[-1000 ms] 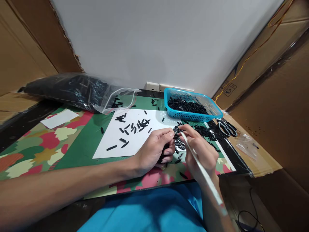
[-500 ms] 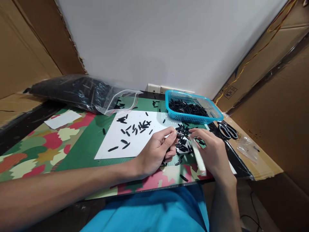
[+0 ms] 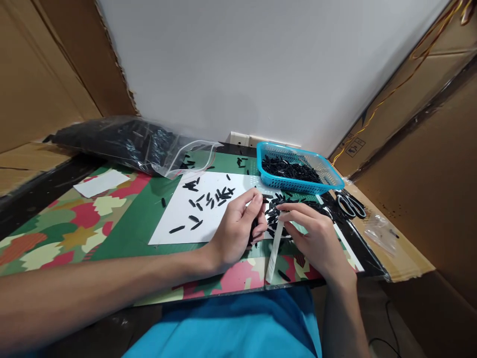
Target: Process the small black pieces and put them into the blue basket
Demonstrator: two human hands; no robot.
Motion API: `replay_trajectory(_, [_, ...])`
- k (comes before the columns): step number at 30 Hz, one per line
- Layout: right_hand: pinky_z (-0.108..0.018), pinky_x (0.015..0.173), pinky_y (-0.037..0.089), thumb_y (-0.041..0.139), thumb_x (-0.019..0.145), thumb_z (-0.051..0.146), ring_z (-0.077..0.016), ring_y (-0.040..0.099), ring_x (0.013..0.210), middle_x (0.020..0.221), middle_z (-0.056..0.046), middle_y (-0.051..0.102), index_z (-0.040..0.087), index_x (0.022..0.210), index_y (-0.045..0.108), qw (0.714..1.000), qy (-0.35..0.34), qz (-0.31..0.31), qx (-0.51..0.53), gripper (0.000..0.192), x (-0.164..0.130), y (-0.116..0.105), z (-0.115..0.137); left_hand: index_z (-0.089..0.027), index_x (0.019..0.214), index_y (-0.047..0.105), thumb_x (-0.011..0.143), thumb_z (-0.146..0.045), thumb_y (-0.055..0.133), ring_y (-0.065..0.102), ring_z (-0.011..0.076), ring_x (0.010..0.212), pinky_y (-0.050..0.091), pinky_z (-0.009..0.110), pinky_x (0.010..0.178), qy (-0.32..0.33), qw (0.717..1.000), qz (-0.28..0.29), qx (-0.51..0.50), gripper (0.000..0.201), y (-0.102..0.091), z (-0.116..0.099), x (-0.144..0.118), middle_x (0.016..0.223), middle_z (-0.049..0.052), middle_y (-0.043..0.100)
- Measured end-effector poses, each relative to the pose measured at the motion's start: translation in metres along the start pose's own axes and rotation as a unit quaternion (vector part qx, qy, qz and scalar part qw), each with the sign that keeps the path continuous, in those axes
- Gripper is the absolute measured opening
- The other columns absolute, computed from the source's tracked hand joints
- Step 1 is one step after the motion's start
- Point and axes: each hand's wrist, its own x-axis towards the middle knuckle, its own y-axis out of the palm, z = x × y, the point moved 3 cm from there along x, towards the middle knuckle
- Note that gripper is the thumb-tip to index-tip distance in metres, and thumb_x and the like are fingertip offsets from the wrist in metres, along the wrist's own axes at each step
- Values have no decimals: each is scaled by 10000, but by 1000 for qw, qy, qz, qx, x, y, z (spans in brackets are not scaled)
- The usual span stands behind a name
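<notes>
The grip of the left hand (image 3: 238, 226) pinches a slim black piece (image 3: 267, 197) at frame centre; the right hand (image 3: 316, 233) pinches a white stick (image 3: 275, 251). Work looks partway: black pieces part-fill the blue basket (image 3: 290, 185), upper right, while many lie loose on the white paper (image 3: 173, 214). They look slender, faintly glossy.

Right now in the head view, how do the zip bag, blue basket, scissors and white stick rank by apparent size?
1. Zip bag
2. Blue basket
3. Scissors and white stick, unranked: the stick looks longer but narrower, and sits nearer the camera.
</notes>
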Motion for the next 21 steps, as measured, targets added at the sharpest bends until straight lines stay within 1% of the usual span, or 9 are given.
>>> replay_trajectory(1, [-332, 915, 610, 574, 1018, 81, -224, 795, 1082, 1269, -61, 803, 234, 1011, 755, 1000, -5, 7, 5, 237, 5, 2, 3, -236, 829, 434, 1101, -522, 477, 390, 81, 465, 338, 190, 449, 43, 999, -5, 20, 397, 0, -3, -5, 554, -83, 426])
replay_trajectory(2, [-327, 902, 613, 576, 1014, 75, -223, 801, 1067, 1278, -63, 802, 233, 1012, 760, 1000, -8, 19, 7, 243, 11, 4, 5, -227, 838, 470, 1109, -496, 466, 392, 83, 490, 375, 203, 494, 71, 996, 18, 50, 382, 2, -5, -11, 563, -76, 436])
replay_trajectory(4, [-315, 865, 612, 580, 1006, 60, -222, 803, 1028, 1255, -67, 806, 232, 996, 761, 999, -14, 46, -11, 250, 22, 8, 9, -220, 849, 496, 1103, -452, 482, 368, 85, 496, 328, 225, 482, 101, 981, 139, 88, 344, 10, -7, -24, 590, -60, 454])
replay_trajectory(5, [-308, 844, 606, 578, 1004, 49, -219, 799, 1005, 1223, -70, 809, 231, 988, 757, 997, -21, 62, -30, 255, 28, 10, 12, -222, 843, 489, 1108, -416, 463, 354, 88, 493, 305, 241, 476, 106, 973, 183, 96, 329, 13, -7, -30, 590, -57, 443])
replay_trajectory(7, [-294, 806, 589, 567, 997, 20, -210, 781, 964, 1153, -73, 803, 229, 993, 746, 992, -48, 95, -69, 275, 39, 13, 17, -230, 851, 492, 1091, -341, 458, 358, 104, 504, 305, 274, 487, 123, 957, 236, 116, 267, 17, -8, -39, 612, -40, 464])
replay_trajectory(10, [-286, 780, 564, 538, 979, -27, -195, 751, 923, 1112, -72, 777, 222, 1022, 729, 978, -106, 150, -100, 317, 55, 20, 23, -247, 837, 472, 1037, -251, 492, 312, 122, 529, 285, 308, 508, 155, 926, 304, 163, 201, 24, -10, -45, 625, -48, 386])
replay_trajectory(14, [-303, 746, 532, 502, 958, -79, -194, 738, 893, 1148, -80, 770, 196, 1017, 709, 956, -153, 204, -144, 349, 79, 37, 18, -239, 811, 464, 1040, -217, 488, 263, 102, 517, 260, 290, 496, 145, 938, 280, 145, 231, 25, -10, -43, 611, -69, 354])
replay_trajectory(17, [-313, 747, 530, 490, 946, -98, -207, 761, 932, 1244, -102, 773, 175, 1061, 715, 949, -159, 206, -180, 372, 94, 48, 6, -220, 804, 475, 1064, -248, 486, 324, 91, 546, 294, 255, 517, 131, 952, 245, 128, 262, 25, -6, -39, 624, -60, 413])
replay_trajectory(21, [-331, 756, 575, 467, 852, -164, -227, 794, 994, 1515, -137, 671, 165, 1228, 728, 943, -172, 211, -192, 564, 100, 51, -3, -214, 804, 455, 1106, -408, 470, 411, 83, 549, 336, 221, 509, 53, 978, 194, 62, 360, 25, 2, -32, 647, -52, 442])
